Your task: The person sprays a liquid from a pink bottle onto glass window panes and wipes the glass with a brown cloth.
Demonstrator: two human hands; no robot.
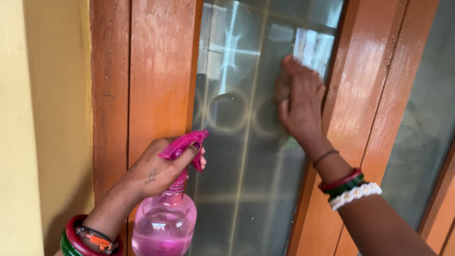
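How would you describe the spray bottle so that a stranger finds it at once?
Start at the frosted glass pane in the orange wooden frame. Below it, at the pane's lower left, the left hand grips the spray bottle. It alone is pink, clear plastic, with a magenta trigger.

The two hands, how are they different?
The left hand grips a pink spray bottle, a finger on its trigger; the right hand presses flat on the window glass. The left hand is low, the right hand raised. Both wrists wear red and green bangles.
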